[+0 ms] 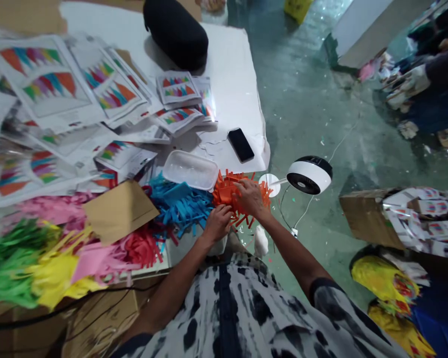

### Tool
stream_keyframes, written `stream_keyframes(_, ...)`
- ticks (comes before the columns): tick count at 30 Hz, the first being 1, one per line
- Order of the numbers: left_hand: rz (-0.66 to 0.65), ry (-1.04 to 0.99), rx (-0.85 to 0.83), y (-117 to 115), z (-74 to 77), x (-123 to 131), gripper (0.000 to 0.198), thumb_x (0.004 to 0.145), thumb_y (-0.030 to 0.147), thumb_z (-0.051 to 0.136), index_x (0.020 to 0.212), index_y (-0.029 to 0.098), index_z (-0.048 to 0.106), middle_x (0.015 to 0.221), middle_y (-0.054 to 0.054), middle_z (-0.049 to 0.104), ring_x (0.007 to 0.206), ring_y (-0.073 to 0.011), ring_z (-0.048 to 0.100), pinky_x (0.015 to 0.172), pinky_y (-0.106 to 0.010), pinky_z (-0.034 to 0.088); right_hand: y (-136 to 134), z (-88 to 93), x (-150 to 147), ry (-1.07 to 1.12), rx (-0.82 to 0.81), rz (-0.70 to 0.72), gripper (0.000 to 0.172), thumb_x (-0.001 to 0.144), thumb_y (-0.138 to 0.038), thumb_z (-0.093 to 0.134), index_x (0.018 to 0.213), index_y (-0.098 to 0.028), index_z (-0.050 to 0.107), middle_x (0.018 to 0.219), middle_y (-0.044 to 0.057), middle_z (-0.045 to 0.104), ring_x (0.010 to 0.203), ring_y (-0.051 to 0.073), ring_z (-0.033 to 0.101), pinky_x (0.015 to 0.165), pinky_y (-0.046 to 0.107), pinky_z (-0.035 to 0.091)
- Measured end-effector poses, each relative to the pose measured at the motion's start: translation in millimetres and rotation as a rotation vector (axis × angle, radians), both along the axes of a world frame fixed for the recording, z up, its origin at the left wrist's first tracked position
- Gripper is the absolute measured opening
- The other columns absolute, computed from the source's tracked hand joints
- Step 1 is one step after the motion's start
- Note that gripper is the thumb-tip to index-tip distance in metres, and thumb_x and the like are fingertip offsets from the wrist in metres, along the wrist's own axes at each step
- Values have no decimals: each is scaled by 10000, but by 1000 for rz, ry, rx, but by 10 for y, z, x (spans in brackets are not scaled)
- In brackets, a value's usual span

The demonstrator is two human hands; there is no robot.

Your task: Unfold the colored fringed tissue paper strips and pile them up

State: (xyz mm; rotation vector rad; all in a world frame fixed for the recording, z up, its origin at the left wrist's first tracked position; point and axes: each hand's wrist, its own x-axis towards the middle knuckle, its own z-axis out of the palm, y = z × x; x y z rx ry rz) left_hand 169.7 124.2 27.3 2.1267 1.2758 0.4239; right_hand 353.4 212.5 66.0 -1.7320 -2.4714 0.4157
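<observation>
Curled shut, my left hand sits at the near side of the orange paper strips. I cannot tell if any strips are inside it. My right hand lies on top of the same pile with its fingers pushed down into the strips, and I cannot tell if it pinches any.

The orange pile is at the right edge of the worktop, near the front, and some strips stick out over that edge. Blue paper strips touch it on the left. A white plastic tray lies just behind both piles. A black phone lies farther back, close to the right edge. A brown card rests left of the blue pile. Off the worktop, a small white fan stands just beside the orange pile.
</observation>
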Motion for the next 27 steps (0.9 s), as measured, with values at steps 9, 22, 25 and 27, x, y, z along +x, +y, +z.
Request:
stream_keyframes(9, 73, -27, 3, 29, 17, 22, 334, 836, 68, 636, 1120, 211, 741, 1371, -138, 674, 1349, -330, 549, 1049, -519, 503, 397, 93, -31, -35, -67, 176, 112, 957, -312, 719, 917, -217, 762, 1000, 96, 768, 1059, 274, 595, 948, 389, 331)
stream_keyframes(22, 843, -539, -141, 392, 457, -112, 240, 975, 340, 550, 1050, 203, 732, 1061, -66, 758, 969, -184, 688, 865, -308, 537, 345, 338, 130, 37, 8, 315, 259, 1029, -221, 587, 895, -252, 807, 958, 56, 791, 970, 235, 609, 924, 392, 313)
stream_keyframes(25, 768, -607, -243, 476, 438, -75, 257, 969, 374, 559, 1013, 200, 744, 1021, -56, 769, 950, -176, 699, 852, -289, 537, 321, 366, 145, 76, -4, 300, 234, 1021, -212, 600, 938, -256, 814, 1025, 55, 800, 992, 230, 621, 940, 389, 319)
stream_keyframes(27, 752, -635, -254, 502, 406, -36, 266, 973, 351, 547, 1078, 199, 738, 1056, -56, 766, 961, -169, 700, 874, -286, 538, 312, 396, 141, 105, -6, 276, 230, 1023, -224, 603, 945, -261, 817, 1046, 51, 802, 1000, 227, 631, 948, 387, 324)
